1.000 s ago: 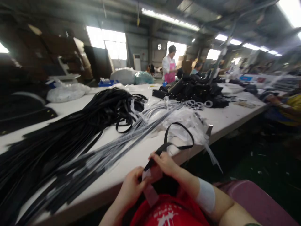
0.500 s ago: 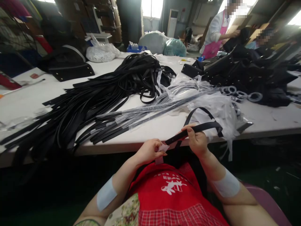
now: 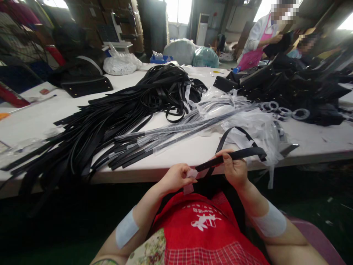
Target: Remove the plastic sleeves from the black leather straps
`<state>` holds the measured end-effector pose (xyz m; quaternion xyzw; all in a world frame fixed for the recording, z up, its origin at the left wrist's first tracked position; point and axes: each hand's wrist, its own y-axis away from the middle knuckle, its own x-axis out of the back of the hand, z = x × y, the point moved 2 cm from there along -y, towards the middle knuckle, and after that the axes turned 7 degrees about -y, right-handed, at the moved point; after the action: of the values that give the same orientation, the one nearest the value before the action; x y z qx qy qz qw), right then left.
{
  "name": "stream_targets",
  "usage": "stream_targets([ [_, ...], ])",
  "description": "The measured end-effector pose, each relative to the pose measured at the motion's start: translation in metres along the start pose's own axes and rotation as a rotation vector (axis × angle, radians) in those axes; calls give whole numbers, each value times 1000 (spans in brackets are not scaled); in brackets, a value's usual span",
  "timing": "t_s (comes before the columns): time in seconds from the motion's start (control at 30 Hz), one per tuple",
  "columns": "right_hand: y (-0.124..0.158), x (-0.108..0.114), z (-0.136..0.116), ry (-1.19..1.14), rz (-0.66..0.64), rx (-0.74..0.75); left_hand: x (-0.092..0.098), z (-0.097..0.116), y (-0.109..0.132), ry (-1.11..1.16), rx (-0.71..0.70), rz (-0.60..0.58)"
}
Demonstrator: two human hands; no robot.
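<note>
Left fingers (image 3: 190,180) pinch pale film (image 3: 192,173) at a black strap (image 3: 212,162) gripped by right fingers (image 3: 226,157); sleeved straps (image 3: 176,127) lie near still-bare straps (image 3: 107,114).

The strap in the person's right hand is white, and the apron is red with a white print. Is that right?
Not quite: the head view shows that the strap in the right hand is black. The apron is red with a white print.

Factory workshop, long worktable (image 3: 176,152), heaped black straps (image 3: 121,106), aproned co-worker (image 3: 251,58)
</note>
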<state>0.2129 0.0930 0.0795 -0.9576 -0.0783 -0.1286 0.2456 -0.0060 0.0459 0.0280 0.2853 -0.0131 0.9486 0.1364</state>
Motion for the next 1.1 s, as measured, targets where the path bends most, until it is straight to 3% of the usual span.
stream_targets([
  [0.23,2,-7,-2,69,-179,0,0,2,2,137,2,-63],
  [0.33,-1,-8,-1,-22,-278,-118,3,8,5,135,-67,-139],
  [0.47,-4,-15,4,-165,-335,-344,-1,18,8,176,-54,-200],
  [0.57,5,-35,8,-248,-347,-438,-15,20,3,200,-47,-77],
  [0.7,14,-53,24,-420,-384,-614,-31,12,-5,121,48,271],
  [0.77,4,-45,37,-531,-252,-705,-33,9,-4,19,61,365],
  [0.87,-17,-23,47,-631,70,-720,-31,5,-3,-81,67,365],
  [0.9,-19,-19,45,-613,112,-699,-30,4,-4,-69,75,364],
  [0.97,-13,-27,36,-531,39,-668,-30,4,-9,15,77,375],
  [1.0,-9,-37,32,-506,-66,-671,-30,4,-13,68,69,390],
  [1.07,-4,-55,26,-586,-182,-667,-32,2,-18,136,39,429],
  [1.1,-7,-59,26,-656,-171,-675,-34,0,-20,130,26,451],
])
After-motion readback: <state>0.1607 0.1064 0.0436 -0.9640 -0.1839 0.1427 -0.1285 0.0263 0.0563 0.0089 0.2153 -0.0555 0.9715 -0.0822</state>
